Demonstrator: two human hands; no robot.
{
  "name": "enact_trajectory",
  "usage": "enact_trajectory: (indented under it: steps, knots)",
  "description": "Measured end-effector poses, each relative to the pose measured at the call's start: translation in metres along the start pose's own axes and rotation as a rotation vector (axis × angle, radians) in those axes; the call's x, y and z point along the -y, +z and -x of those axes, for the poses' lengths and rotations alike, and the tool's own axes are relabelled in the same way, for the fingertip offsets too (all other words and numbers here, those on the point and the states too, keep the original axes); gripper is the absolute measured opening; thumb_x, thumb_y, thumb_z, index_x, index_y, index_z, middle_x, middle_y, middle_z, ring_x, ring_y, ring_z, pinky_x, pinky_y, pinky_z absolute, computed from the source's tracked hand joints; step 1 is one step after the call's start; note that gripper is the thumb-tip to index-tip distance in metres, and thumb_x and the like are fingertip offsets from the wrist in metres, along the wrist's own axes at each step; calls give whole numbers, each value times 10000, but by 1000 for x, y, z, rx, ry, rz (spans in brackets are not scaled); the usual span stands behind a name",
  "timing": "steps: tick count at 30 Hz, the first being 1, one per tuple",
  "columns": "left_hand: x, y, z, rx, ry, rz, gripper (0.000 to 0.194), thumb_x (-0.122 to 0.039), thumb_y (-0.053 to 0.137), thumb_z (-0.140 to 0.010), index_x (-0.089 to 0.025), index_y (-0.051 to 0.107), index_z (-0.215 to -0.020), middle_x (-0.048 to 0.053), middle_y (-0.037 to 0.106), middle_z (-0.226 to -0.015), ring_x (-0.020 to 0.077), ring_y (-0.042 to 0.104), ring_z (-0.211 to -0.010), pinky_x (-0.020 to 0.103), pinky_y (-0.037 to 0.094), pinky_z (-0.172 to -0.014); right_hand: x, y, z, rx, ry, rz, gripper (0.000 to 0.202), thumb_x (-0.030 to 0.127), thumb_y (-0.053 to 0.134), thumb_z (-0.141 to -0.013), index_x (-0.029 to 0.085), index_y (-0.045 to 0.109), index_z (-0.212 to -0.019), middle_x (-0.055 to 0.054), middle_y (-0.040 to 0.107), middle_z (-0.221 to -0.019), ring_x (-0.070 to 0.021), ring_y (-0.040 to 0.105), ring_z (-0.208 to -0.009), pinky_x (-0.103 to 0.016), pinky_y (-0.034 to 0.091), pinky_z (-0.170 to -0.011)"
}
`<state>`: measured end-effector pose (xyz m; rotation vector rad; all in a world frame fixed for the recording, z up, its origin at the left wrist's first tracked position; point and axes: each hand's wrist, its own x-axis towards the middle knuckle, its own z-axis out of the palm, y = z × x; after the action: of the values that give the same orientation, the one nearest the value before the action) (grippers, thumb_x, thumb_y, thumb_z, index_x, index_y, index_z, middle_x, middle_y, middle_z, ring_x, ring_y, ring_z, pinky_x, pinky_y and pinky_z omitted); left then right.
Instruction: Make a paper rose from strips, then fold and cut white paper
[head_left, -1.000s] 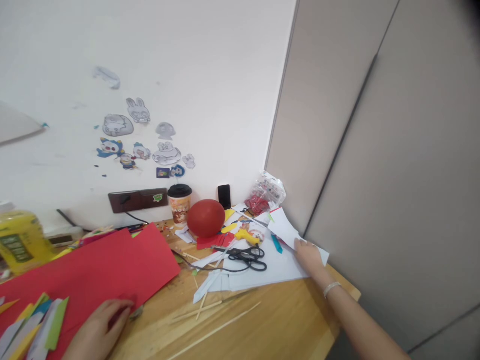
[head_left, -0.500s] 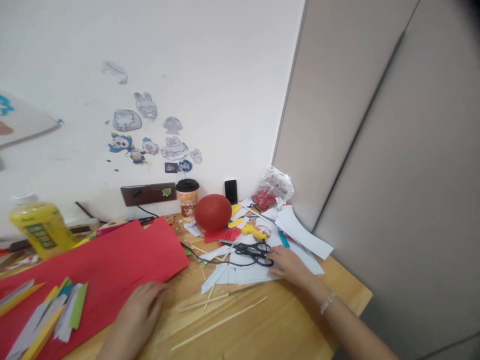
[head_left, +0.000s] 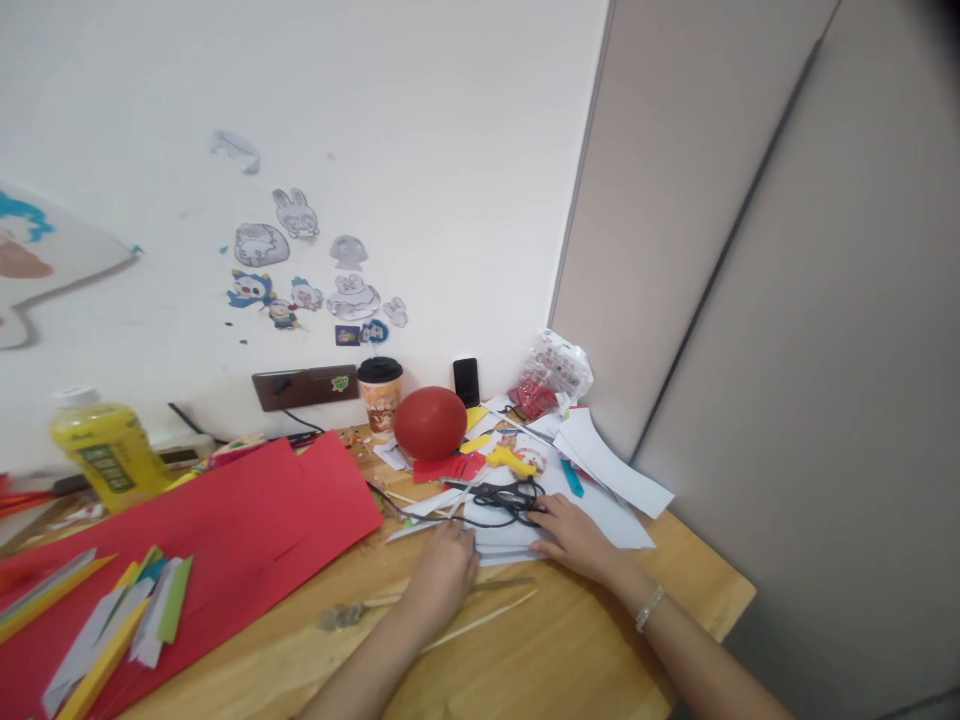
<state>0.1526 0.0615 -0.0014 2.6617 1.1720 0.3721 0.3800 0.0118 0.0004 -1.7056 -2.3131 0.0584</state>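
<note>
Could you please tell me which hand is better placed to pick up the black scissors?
Probably the right hand: it lies close to the handle end of the scissors, while the left hand is farther from the handles, at the near edge of the white papers.

The left hand has moved from near the red paper to the white sheets, joining the right hand

The white sheets were matt paper, the far bag glossy clear plastic, the near tabletop smooth, grained wood.
</note>
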Motion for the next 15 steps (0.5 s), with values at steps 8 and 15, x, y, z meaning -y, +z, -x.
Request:
enact_trajectory:
  steps: [8,15]
  knots:
    - [1,-1,-7,-6,-21,-19,278,-197,580,-746,-114,601,-1011,160,608,-1088,288,527,-1045,389,391,-917,3,-5,-4,-13,-20,9,284,287,489,-867,203,616,-1107,-89,589,-1082,-212,519,-995,-330,423,-870]
    - [-5,0,-12,0,10,57,142,-124,500,-795,-142,637,-828,155,638,-970,287,550,-990,407,394,-878,8,10,-4,-67,33,54,303,282,543,-828,163,606,-1100,-118,573,-1087,-246,503,-998,-367,418,-861]
